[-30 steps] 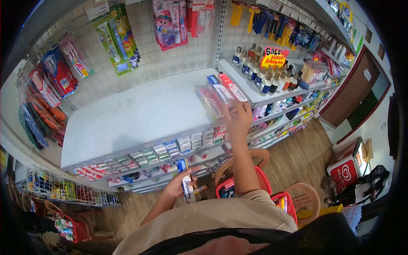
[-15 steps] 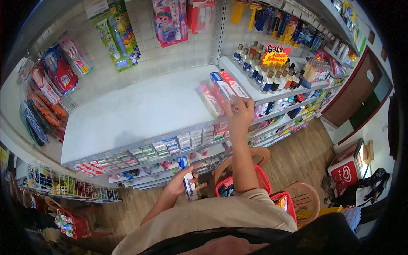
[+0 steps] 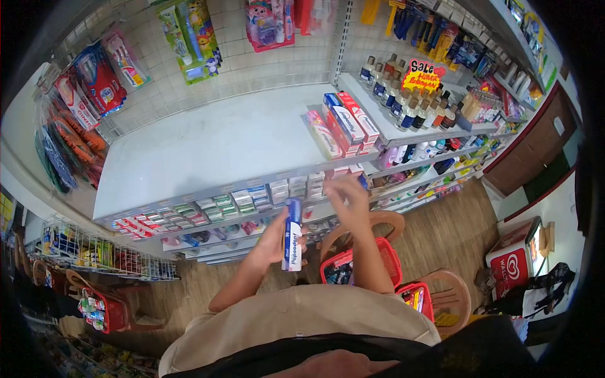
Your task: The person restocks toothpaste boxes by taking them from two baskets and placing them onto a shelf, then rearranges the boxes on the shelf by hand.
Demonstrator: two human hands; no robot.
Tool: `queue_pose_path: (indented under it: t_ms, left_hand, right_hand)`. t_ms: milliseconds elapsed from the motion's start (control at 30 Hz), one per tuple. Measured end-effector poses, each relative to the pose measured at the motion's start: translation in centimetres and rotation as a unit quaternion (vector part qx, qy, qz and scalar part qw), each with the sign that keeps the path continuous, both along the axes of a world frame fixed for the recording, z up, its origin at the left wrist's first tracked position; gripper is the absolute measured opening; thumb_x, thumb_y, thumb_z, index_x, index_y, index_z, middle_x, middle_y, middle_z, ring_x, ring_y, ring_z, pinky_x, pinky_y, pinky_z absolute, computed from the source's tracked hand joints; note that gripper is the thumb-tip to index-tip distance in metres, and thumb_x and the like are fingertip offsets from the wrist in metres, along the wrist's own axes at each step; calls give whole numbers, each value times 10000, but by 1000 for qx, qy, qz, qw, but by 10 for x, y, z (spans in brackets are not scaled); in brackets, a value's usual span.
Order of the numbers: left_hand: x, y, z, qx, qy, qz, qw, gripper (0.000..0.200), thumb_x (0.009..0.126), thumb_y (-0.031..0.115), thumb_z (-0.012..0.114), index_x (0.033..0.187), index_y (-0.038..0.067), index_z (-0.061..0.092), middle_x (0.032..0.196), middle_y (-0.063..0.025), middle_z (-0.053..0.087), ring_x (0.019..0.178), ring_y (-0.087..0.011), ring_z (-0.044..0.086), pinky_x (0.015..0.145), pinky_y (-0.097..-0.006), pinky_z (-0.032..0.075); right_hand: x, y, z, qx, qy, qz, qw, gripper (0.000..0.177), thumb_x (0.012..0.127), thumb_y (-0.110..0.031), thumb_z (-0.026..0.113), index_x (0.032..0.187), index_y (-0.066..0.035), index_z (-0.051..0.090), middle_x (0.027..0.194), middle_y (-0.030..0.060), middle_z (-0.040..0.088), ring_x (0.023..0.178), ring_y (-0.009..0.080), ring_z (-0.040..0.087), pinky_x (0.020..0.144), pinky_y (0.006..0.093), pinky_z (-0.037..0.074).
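Observation:
My left hand (image 3: 272,240) is wrapped round a blue and white Pepsodent toothpaste box (image 3: 292,242), held upright in front of the shelf edge. My right hand (image 3: 350,200), slightly blurred, hovers to its right with loosely bent fingers apart and nothing visible in them. Above that hand, at the right end of the white top shelf (image 3: 208,142), toothpaste boxes stand in a short group: a blue, white and red Pepsodent box (image 3: 344,121), a red and white box (image 3: 359,120) and a pink one (image 3: 324,133) at their left.
Perfume bottles (image 3: 408,113) and a sale sign (image 3: 423,76) occupy the neighbouring shelf. Small boxes (image 3: 222,206) line the shelf below. Toothbrush packs (image 3: 192,41) hang behind. Red baskets (image 3: 384,258) rest on brown chairs (image 3: 450,299) close to my right side.
My right hand has left the toothpaste boxes on the shelf and come down toward me. My left hand has raised its box and turned its front more toward me.

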State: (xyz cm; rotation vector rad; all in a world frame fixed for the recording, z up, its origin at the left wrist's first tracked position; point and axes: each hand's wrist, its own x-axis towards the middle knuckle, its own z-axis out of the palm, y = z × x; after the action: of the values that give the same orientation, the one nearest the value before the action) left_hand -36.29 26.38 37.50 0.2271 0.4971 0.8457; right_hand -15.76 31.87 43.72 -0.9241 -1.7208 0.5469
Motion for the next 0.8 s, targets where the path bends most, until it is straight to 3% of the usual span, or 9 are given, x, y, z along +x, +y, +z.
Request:
queue_pose_path:
  t_ms: [67,133,333,400,467,533,667,733,800]
  left_hand:
    - [-2,3,1,11,77,-33,996,535,945,578,381,1116,102,555,789,-58,558,617,-180,514,646,-351,479]
    - [-2,3,8,67,-5,-145,987,499,960,529,398,1110,77,548,863,-85,581,681,-202,564,661,-342,505]
    - [20,11,32,52,6,55,997,446,982,474,376,1122,81,535,895,-47,569,680,-187,542,655,-319,503]
    - [22,16,32,45,-128,117,984,355,988,403,402,1142,109,527,889,-51,574,738,-169,546,683,-294,471]
    - [22,17,39,39,-138,113,983,334,985,387,420,1111,99,533,906,-53,583,729,-172,544,661,-294,470]
    - [22,19,45,-62,-77,-2,995,398,989,416,396,1095,58,532,900,-54,566,702,-182,530,617,-312,487]
    - [22,14,44,54,-36,-195,979,472,995,378,406,1311,33,467,1061,-72,596,698,-188,554,581,-310,504]
    - [23,12,46,64,-33,-201,977,516,997,384,402,1378,37,407,1117,-71,593,708,-181,562,585,-307,518]
    - [22,11,47,102,1,-203,974,498,985,389,433,1332,33,454,1105,-81,609,718,-181,586,581,-319,540]
  right_hand:
    - [5,-5,-2,-7,-27,99,995,299,801,-80,679,1100,-71,668,1125,80,552,815,135,555,665,263,441]
    - [7,-14,7,-86,-19,185,979,413,792,-60,670,1200,-91,621,1187,93,547,868,138,560,689,265,444]
    - [12,-29,3,-26,-22,90,995,438,796,-39,630,1230,-69,588,1146,91,554,919,184,559,766,294,448]
    - [13,-33,-8,46,-9,89,995,406,788,-11,606,1188,-84,620,1112,82,555,963,202,553,762,289,443]
    - [15,-42,-10,56,-30,105,992,397,784,-1,602,1167,-97,637,1137,85,542,1000,208,541,771,295,443]
    - [16,-49,-6,65,-76,144,985,387,774,19,593,1125,-123,672,1185,91,515,1075,219,516,787,308,443]
    - [32,-38,20,-9,-76,137,988,430,777,-58,688,1196,-143,642,1311,105,468,1119,236,516,859,338,448]
    - [48,-25,15,-31,-90,171,981,457,775,-83,725,1219,-109,621,1330,105,480,1081,197,551,841,315,462]
    - [58,-16,12,-254,-33,280,925,452,778,-64,729,1214,-51,608,1252,108,559,1039,150,581,819,298,471]
